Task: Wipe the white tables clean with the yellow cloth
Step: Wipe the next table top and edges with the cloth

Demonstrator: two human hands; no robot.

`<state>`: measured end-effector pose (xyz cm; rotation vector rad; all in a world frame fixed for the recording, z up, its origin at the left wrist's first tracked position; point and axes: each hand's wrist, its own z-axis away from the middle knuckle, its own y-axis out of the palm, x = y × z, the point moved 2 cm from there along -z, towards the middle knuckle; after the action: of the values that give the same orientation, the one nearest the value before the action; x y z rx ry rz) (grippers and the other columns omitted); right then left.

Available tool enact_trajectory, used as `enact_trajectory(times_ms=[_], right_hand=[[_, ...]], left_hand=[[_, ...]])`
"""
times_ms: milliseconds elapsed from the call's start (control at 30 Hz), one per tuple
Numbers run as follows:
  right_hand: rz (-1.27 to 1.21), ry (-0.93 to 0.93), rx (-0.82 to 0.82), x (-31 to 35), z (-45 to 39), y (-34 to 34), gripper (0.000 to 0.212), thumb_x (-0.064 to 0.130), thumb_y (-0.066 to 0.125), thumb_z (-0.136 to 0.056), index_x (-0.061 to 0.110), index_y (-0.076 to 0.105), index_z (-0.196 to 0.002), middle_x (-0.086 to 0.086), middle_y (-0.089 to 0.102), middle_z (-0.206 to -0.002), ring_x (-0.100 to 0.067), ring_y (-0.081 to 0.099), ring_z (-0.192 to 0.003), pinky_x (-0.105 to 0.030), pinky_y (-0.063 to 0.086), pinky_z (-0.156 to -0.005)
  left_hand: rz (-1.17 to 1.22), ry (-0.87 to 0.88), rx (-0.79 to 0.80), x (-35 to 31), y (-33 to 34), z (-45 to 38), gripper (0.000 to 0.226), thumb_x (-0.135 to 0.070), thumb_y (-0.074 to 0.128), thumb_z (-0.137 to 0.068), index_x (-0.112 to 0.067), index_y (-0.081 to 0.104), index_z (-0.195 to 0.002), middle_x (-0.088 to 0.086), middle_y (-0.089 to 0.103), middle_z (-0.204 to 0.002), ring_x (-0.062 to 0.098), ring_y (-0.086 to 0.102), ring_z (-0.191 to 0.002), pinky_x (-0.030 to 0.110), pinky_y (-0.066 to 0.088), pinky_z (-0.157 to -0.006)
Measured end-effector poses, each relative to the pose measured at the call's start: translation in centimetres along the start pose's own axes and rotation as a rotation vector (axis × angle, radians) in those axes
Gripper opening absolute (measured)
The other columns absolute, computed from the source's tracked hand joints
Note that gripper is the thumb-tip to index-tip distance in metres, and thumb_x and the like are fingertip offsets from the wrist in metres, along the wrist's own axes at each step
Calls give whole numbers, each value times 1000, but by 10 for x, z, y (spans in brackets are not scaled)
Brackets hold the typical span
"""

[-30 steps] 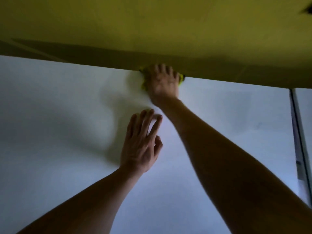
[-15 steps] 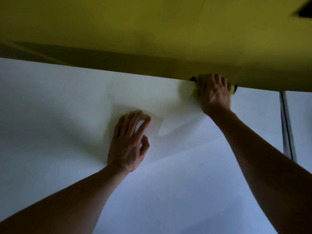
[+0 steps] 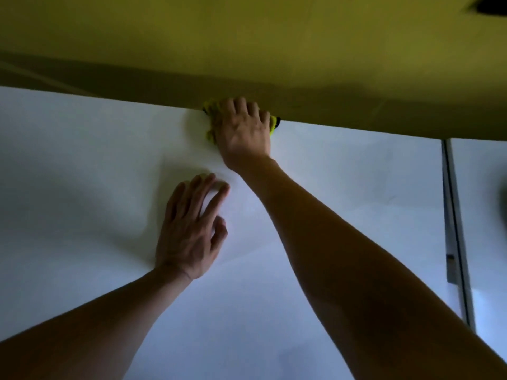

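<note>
A white table (image 3: pixel 82 187) fills most of the view. My right hand (image 3: pixel 242 133) presses flat on the yellow cloth (image 3: pixel 210 111) at the table's far edge, right against the yellow wall. Only small bits of the cloth show around my fingers; the rest is hidden under the palm. My left hand (image 3: pixel 192 229) lies flat on the tabletop nearer to me, fingers together, holding nothing.
A yellow wall (image 3: pixel 247 50) rises straight from the table's far edge. At the right, a narrow dark gap (image 3: pixel 452 215) separates this table from a second white table (image 3: pixel 482 174). A dark opening (image 3: pixel 491 5) shows in the wall's top right corner.
My right hand has slid the cloth along the far edge to the right and then back to the left. My left hand has stayed flat on the table.
</note>
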<state>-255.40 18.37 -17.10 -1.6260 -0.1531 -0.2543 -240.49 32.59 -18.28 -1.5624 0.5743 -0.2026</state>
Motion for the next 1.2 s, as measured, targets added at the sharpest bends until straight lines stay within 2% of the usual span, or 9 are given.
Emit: enact_trajectory(times_ms=[167, 300, 467, 567, 767, 867, 1000, 1100, 1200], right_hand=[[139, 133, 60, -110, 27, -26, 49, 53, 38, -87, 28, 57, -124, -9, 55, -122, -32, 50, -112, -41, 34, -88], [60, 261, -84, -176, 49, -55, 39, 38, 35, -97, 13, 59, -114, -18, 58, -114, -38, 52, -108, -44, 35, -88], [37, 377, -48, -144, 39, -44, 46, 39, 38, -97, 10, 59, -126, -21, 56, -126, -39, 49, -118, -47, 30, -100], [72, 242, 18, -88, 24, -25, 40, 45, 44, -90, 22, 62, -118, -14, 60, -116, -34, 53, -109, -43, 33, -88], [-21, 68, -10, -37, 12, -16, 33, 39, 38, -99, 15, 57, -112, -10, 60, -110, -33, 54, -103, -45, 37, -86], [-19, 61, 5, -77, 20, -24, 35, 42, 37, -98, 17, 57, -114, -11, 59, -113, -33, 54, -106, -45, 38, -87], [39, 186, -24, -174, 49, -54, 58, 51, 20, -86, 19, 59, -115, -13, 59, -118, -35, 52, -111, -44, 36, -89], [30, 215, -77, -238, 70, -76, 47, 42, 27, -95, 14, 58, -117, -16, 58, -119, -36, 52, -112, -44, 35, -93], [55, 243, -77, -254, 70, -75, 37, 38, 36, -103, 13, 57, -122, -15, 58, -123, -34, 51, -116, -43, 33, -96]], left_hand=[[21, 7, -18, 0, -1, -1, 59, -24, 45, -97, -15, 46, -156, 15, 38, -163, 38, 35, -151, 57, 26, -124], [39, 2, -35, 0, -2, -1, 58, -24, 44, -98, -15, 47, -155, 15, 39, -163, 39, 36, -151, 58, 27, -123], [28, 8, -27, 2, 1, 0, 58, -24, 43, -99, -15, 45, -156, 15, 37, -164, 39, 34, -152, 57, 26, -124], [28, 17, -35, 2, 2, 0, 58, -23, 43, -99, -15, 45, -156, 15, 37, -164, 38, 34, -152, 58, 26, -123], [6, 27, -12, 1, 1, 0, 60, -24, 44, -97, -14, 45, -156, 14, 35, -165, 38, 34, -152, 57, 25, -124], [-12, 23, -2, -2, -2, -1, 59, -25, 43, -97, -13, 47, -155, 15, 37, -164, 38, 36, -151, 57, 25, -124], [-35, 33, 2, -9, -6, -2, 57, -24, 43, -98, -8, 51, -151, 19, 41, -161, 41, 39, -149, 60, 28, -122], [-66, 19, 38, -13, -11, -2, 58, -31, 43, -97, -4, 53, -147, 21, 43, -158, 42, 40, -147, 59, 28, -121], [-51, -46, 115, -38, -13, -16, 65, -44, 42, -93, -3, 52, -144, 19, 42, -157, 42, 38, -147, 58, 28, -120]])
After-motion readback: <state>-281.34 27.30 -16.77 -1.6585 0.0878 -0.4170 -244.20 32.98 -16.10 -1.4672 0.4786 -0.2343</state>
